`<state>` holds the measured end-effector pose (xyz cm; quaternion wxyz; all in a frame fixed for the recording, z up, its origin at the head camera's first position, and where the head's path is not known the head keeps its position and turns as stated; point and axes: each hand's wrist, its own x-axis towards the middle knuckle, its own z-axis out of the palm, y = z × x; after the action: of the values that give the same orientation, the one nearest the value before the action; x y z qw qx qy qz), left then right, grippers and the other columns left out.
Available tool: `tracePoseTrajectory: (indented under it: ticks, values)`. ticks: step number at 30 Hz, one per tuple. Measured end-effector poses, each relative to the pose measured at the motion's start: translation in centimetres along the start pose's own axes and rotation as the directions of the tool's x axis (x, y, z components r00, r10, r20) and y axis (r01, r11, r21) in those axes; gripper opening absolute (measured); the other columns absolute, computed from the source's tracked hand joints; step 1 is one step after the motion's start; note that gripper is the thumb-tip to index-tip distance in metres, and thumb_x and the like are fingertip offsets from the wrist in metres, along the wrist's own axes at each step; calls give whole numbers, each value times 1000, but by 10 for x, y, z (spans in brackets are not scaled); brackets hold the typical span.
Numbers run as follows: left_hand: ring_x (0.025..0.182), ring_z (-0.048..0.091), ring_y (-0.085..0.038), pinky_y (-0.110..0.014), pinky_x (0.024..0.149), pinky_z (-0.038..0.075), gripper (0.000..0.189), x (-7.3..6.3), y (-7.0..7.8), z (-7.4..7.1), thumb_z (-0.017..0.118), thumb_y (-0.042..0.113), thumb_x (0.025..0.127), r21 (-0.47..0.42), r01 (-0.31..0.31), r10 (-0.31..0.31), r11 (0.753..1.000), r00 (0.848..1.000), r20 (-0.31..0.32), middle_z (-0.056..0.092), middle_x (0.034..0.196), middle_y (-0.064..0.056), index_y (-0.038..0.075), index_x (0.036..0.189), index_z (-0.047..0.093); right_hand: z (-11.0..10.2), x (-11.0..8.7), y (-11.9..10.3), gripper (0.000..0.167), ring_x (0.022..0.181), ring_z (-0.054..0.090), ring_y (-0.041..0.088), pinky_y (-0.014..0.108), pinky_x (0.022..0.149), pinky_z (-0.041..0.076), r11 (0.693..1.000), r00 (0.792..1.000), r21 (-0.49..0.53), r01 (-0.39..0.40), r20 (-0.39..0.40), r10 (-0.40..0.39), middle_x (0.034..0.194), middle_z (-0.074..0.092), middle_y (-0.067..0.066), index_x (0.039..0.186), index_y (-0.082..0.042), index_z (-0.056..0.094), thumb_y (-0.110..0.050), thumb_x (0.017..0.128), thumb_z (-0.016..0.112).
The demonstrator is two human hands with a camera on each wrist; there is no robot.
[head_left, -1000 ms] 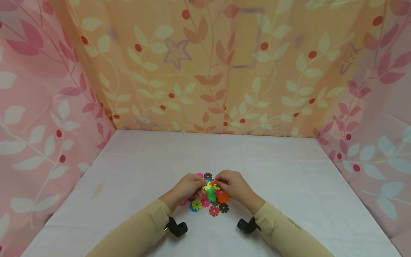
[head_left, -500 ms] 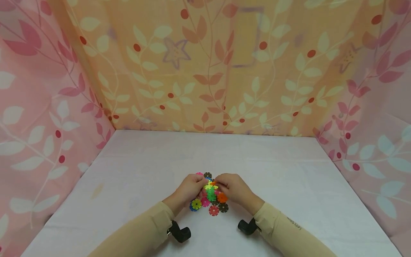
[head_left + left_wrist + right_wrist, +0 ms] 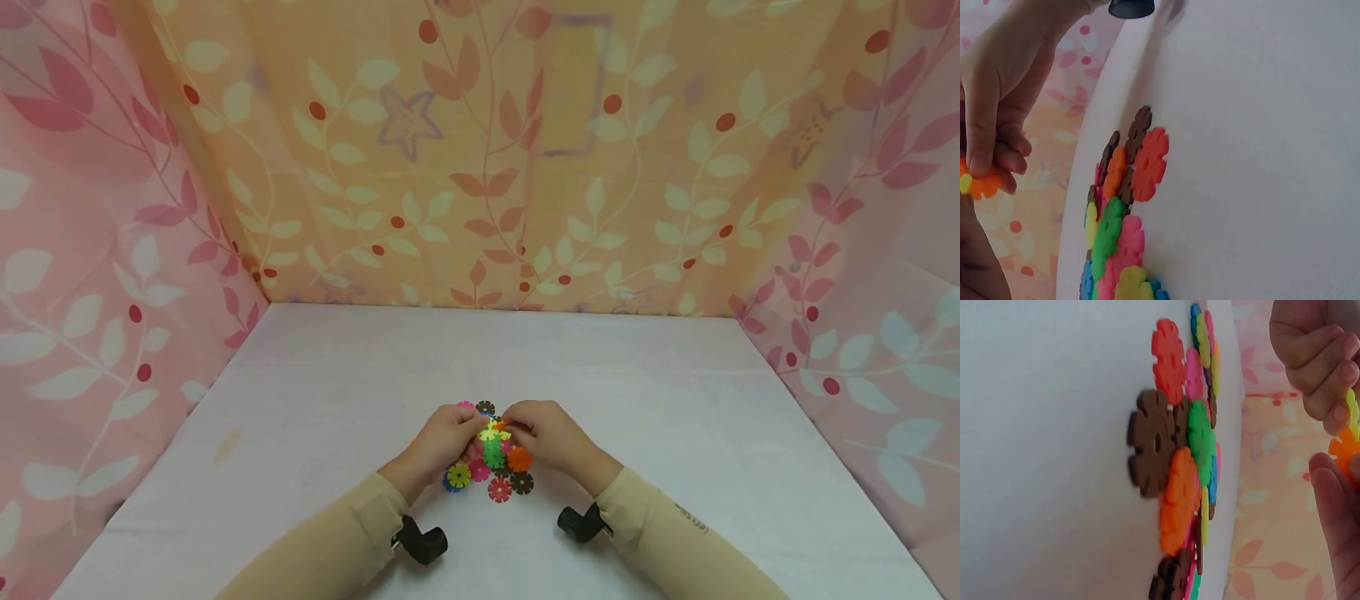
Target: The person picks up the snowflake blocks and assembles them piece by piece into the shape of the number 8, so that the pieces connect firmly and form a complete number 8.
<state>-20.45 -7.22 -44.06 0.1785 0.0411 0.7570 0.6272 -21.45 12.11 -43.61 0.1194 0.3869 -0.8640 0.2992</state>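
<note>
Close together over a pile of notched plastic interlocking discs, both hands work at one spot. My left hand (image 3: 444, 440) pinches a yellow interlocking disc (image 3: 1352, 409), seen nearly edge-on. Between thumb and fingers, my right hand (image 3: 553, 435) holds an orange interlocking disc (image 3: 985, 186). The orange and yellow discs meet at their edges; fingers hide how far the slots engage. Below them lie a green disc (image 3: 493, 454), another orange disc (image 3: 519, 459), a red disc (image 3: 500, 489) and a brown disc (image 3: 522, 483).
A yellow disc (image 3: 458, 476) overlaps a blue one at the pile's near left. More discs, pink and brown among them, show behind the hands. White cloth covers the table (image 3: 637, 375), with patterned curtains (image 3: 495, 167) on three sides. A black wrist camera hangs under each sleeve.
My left hand has shifted slightly right towards the other hand, covering discs at the pile's left. My right hand dipped a little, then rose again. Both keep their discs.
</note>
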Motion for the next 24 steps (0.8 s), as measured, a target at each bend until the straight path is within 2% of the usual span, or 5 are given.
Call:
tracePoseTrajectory:
  ticks: [10, 13, 16, 20, 24]
  values:
    - [48, 49, -13, -24, 50, 49, 38, -1, 6, -8, 53, 26, 93, 0, 1, -1, 1000, 999, 49, 58, 63, -10, -11, 88, 56, -6, 1, 6, 6, 69, 54, 5, 19, 66, 50, 999, 998, 26, -47, 39, 46, 82, 64, -4, 89, -11, 67, -9, 84, 65]
    - [48, 49, -14, -23, 50, 48, 37, -1, 5, -8, 54, 27, 92, -7, 1, 0, 1000, 999, 53, 58, 63, -11, -10, 86, 56, -7, 1, 5, 6, 70, 54, 4, 18, 66, 50, 998, 998, 36, -53, 40, 51, 82, 64, -5, 89, -12, 66, -9, 84, 66]
    - [50, 51, -15, -24, 51, 49, 33, 0, 5, -7, 56, 28, 91, 5, 1, -2, 1000, 998, 62, 58, 65, -10, -3, 81, 57, -7, 0, 5, 5, 68, 53, 5, 18, 64, 49, 998, 999, 57, -34, 34, 32, 81, 63, -5, 88, -11, 66, -9, 84, 66]
    - [52, 54, -15, -25, 53, 50, 24, 1, 4, -5, 57, 24, 90, 25, 14, -16, 1000, 996, 84, 57, 66, -6, 4, 78, 59, -5, -2, 5, 3, 65, 49, 3, 17, 60, 48, 997, 1000, 78, 20, 20, -21, 76, 60, -7, 82, -10, 65, -9, 82, 68]
    - [52, 55, -15, -25, 54, 51, 21, 0, 3, -4, 56, 19, 91, 30, 28, -30, 999, 996, 84, 57, 66, -5, 3, 79, 60, -3, -2, 7, 8, 62, 47, 1, 15, 57, 46, 993, 997, 93, 78, 1, -79, 73, 58, -7, 77, -9, 64, -3, 78, 69]
